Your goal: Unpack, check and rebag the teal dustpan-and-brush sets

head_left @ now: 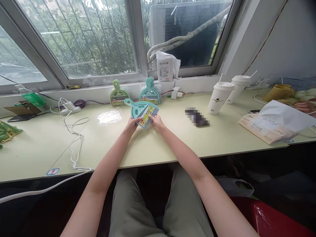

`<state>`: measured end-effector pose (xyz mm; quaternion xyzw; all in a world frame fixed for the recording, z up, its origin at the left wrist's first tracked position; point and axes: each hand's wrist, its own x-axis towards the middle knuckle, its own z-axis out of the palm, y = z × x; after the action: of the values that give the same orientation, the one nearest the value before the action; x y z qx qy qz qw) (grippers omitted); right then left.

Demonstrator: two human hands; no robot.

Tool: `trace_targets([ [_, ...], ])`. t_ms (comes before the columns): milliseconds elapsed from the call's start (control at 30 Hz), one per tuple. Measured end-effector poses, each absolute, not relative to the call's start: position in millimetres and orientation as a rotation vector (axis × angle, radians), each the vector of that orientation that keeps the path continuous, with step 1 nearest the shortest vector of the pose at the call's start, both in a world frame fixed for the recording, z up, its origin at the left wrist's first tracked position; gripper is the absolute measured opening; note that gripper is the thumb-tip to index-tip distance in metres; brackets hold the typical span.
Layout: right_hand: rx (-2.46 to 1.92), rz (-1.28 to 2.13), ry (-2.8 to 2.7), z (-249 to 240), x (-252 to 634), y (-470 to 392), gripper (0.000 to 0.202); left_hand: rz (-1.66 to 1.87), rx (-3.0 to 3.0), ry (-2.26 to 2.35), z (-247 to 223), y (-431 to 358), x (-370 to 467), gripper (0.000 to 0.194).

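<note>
Both hands, left hand [132, 124] and right hand [156, 121], are gripping a teal mini dustpan set [142, 111] above the table [160, 144], its label card attached, while two more sets [134, 93] are leaning by the window.

I sit at a long pale green desk [222, 138] set against a wide window [81, 39]. Grey frames split the glass, and soft daylight comes through green leaves outside. An air-conditioner unit [187, 29] hangs beyond the right pane. A white wall [283, 39] with a thin cable running down it closes my right side. Below the desk it is dark.
</note>
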<state>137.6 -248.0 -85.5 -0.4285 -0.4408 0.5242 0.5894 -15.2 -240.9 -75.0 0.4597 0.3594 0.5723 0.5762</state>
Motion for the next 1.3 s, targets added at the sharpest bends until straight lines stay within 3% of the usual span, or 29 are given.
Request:
trace_targets([
  [100, -0.926, 1.438, -0.817, -85, 141, -247, 0.029, 1.3, 1.14, 0.85, -74, -240, -19, 0.053],
  [333, -0.854, 1.403, -0.71, -79, 139, -253, 0.027, 1.196, 1.256, 1.059, -68, -237, -29, 0.054],
  [533, -0.866, 1.317, -0.666, -85, 146, -249, 0.029, 1.461, 1.518, 2.057, -64, -229, -69, 0.056],
  [633, -0.853, 1.307, -0.631, -85, 150, -248, 0.031, 1.106, 1.648, 2.447, -69, -227, -89, 0.062],
  [800, -0.9, 1.307, -0.607, -78, 156, -250, 0.029, 0.605, 1.903, 2.234, -74, -230, -78, 0.044],
  [900, -0.933, 1.34, -0.668, -75, 161, -250, 0.028, 0.567, 1.971, 2.194, -70, -234, -63, 0.055],
  [1033, -0.992, 1.4, -0.737, -73, 171, -247, 0.028, 0.569, 2.166, 2.252, -70, -238, -58, 0.033],
  [1300, -1.023, 1.528, -0.965, -66, 193, -250, 0.031, 0.512, 2.154, 2.35, -76, -233, -77, 0.028],
])
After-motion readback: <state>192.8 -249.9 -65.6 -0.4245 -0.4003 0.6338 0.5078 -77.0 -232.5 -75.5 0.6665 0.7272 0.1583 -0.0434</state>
